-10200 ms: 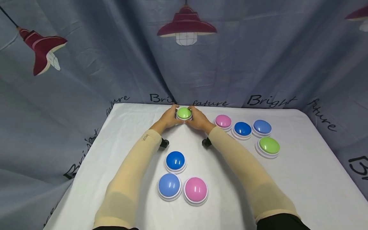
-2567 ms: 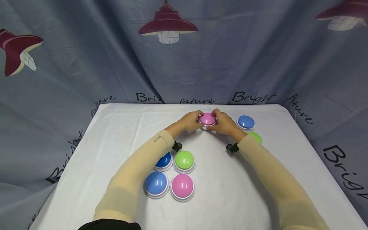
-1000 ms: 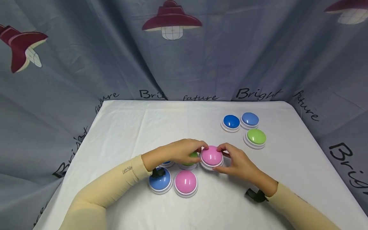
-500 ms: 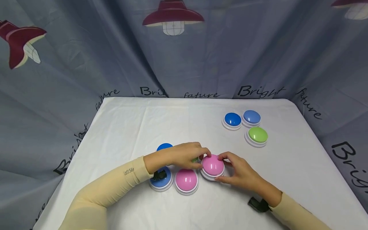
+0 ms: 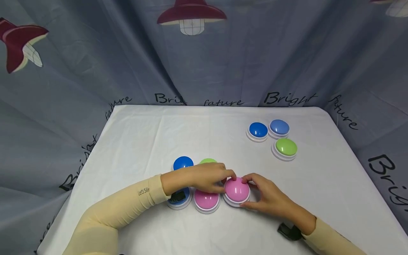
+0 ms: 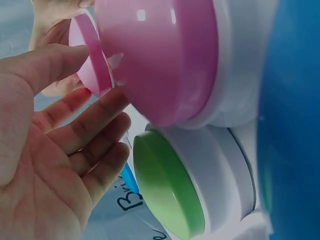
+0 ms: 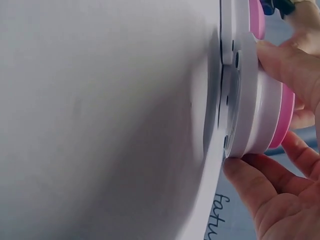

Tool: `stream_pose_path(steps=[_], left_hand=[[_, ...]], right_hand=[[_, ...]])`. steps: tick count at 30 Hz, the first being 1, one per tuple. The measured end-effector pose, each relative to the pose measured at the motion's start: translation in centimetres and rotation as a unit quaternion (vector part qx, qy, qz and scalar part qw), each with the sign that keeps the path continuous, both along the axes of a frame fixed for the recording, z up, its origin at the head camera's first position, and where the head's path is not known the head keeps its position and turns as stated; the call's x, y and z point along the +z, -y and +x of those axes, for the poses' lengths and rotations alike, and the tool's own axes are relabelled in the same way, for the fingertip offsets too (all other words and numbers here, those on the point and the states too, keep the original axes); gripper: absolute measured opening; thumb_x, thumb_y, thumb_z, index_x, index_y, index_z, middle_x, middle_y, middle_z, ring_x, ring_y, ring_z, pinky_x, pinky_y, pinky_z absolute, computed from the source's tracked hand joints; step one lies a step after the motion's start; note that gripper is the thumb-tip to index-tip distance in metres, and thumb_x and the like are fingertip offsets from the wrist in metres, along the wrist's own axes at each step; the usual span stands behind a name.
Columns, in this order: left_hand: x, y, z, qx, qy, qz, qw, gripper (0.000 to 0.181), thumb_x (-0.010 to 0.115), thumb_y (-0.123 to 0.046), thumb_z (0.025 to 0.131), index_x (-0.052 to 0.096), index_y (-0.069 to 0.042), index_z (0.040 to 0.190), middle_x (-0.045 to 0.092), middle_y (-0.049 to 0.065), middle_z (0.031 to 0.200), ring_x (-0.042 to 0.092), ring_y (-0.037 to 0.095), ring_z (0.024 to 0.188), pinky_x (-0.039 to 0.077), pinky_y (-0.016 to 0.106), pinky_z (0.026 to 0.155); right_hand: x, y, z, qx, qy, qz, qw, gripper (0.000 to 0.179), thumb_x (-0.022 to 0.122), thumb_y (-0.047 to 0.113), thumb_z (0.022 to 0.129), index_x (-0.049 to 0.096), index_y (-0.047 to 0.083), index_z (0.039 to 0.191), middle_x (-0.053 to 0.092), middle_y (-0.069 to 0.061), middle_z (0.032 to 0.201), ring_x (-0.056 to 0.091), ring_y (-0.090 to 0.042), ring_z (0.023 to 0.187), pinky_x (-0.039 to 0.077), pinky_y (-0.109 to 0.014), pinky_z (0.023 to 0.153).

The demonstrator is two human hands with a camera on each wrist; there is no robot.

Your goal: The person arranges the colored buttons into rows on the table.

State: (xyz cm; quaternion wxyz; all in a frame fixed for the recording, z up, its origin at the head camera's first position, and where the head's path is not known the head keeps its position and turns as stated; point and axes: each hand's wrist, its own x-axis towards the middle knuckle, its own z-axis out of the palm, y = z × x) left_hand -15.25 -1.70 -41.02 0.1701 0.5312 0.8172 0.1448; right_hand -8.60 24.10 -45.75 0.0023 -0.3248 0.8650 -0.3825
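Note:
Both hands hold a pink push button (image 5: 237, 190) with a white base, one from each side. My left hand (image 5: 208, 177) grips its left edge, thumb and fingers around the rim in the left wrist view. The right hand (image 5: 271, 196) pinches the base from the right. In the right wrist view, that white base (image 7: 252, 110) is tilted slightly off the cloth. Just left of it stands another pink push button (image 5: 206, 200). Under or behind the left forearm are a green button (image 5: 208, 160), a dark blue button (image 5: 183, 163) and a partly hidden light blue button (image 5: 180, 202).
At the back right, a dark blue button (image 5: 258, 130), a light blue button (image 5: 279, 127) and a green button (image 5: 286, 147) form a cluster on the white tablecloth (image 5: 137, 141). A grey-blue curtain (image 5: 255, 53) hangs behind the table.
Earlier, both hands brought a green button to the near group. They then took the pink button from the far cluster, carried it nearer, and lowered it toward the right of the other pink button.

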Motion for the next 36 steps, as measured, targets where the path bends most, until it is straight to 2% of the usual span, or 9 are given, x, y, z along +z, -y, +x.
stream_pose_path(steps=[9,18,26,31,36], left_hand=[[0.3,-0.1,0.8,-0.007,0.001,-0.008,0.9999,0.043,0.07,-0.026,0.091,0.057,-0.016,0.131,0.061,-0.004,0.095,0.05,0.003,0.087,0.041,0.016,0.075],[0.0,-0.2,1.2,-0.011,0.017,-0.014,0.9997,0.044,0.07,-0.026,0.091,0.056,-0.018,0.132,0.062,-0.006,0.093,0.051,0.002,0.086,0.041,0.016,0.074],[-0.2,-0.3,1.3,-0.01,0.032,-0.026,0.9991,0.043,0.069,-0.027,0.092,0.055,-0.018,0.132,0.06,-0.01,0.087,0.05,0.001,0.083,0.041,0.016,0.071],[-0.1,-0.4,1.3,-0.006,0.034,-0.03,0.9989,0.044,0.069,-0.027,0.092,0.055,-0.019,0.132,0.06,-0.01,0.086,0.05,0.002,0.082,0.041,0.016,0.07],[0.0,-0.5,1.2,-0.009,0.028,-0.04,0.9988,0.043,0.069,-0.027,0.092,0.055,-0.018,0.132,0.059,-0.01,0.085,0.05,0.002,0.081,0.041,0.016,0.07]], right_hand=[[0.0,0.1,0.6,0.023,0.006,-0.003,0.9997,0.066,0.091,0.037,0.07,0.057,0.009,0.119,0.062,0.007,0.115,0.062,-0.013,0.106,0.054,-0.036,0.09],[-0.1,0.2,1.2,0.03,0.021,0.006,0.9993,0.065,0.09,0.04,0.071,0.056,0.014,0.12,0.06,0.01,0.115,0.061,-0.011,0.104,0.053,-0.032,0.09],[-0.2,0.5,1.5,0.049,0.002,0.014,0.9987,0.066,0.093,0.034,0.068,0.056,0.014,0.119,0.059,0.009,0.114,0.059,-0.01,0.103,0.051,-0.026,0.091],[-0.3,0.5,1.6,0.046,-0.006,0.024,0.9986,0.067,0.094,0.031,0.066,0.055,0.013,0.118,0.058,0.01,0.113,0.058,-0.008,0.102,0.051,-0.026,0.09],[-0.2,0.6,1.7,0.035,0.009,0.054,0.9979,0.07,0.093,0.034,0.066,0.053,0.015,0.121,0.056,0.012,0.115,0.056,-0.007,0.104,0.051,-0.029,0.091]])
